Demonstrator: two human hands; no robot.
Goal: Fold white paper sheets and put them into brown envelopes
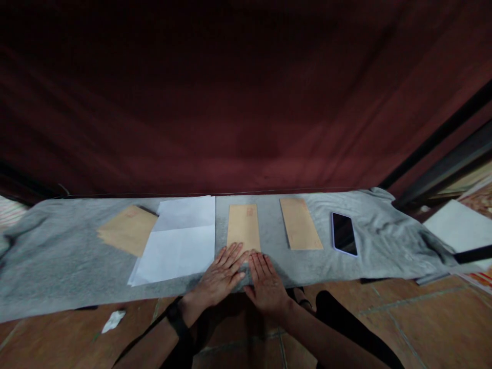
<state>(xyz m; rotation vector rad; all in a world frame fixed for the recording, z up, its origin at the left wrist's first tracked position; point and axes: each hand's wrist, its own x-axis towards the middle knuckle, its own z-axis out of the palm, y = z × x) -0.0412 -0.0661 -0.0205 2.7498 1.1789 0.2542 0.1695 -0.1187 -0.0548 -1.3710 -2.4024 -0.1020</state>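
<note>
A brown paper envelope point(244, 225) with small red print near its top right lies upright in front of me on the grey cloth. My left hand point(221, 274) rests flat on its lower left end, fingers stretched out. On the lower right end lie the fingertips of my right hand point(267, 282), also flat and extended. The hands almost meet at the envelope's near edge, which they partly hide. Left of it are white paper sheets point(182, 241), creased across the middle, overlapping a fanned stack of brown envelopes point(130, 228). Another brown envelope point(300, 224) lies to the right.
A phone point(344, 234) in a pale purple case lies at the right on the grey cloth point(369, 220). Dark red fabric point(246, 128) rises behind the narrow surface. Crumpled white tissue point(114, 321) is on the tiled floor point(434, 323). Papers point(461, 228) stand at the far right.
</note>
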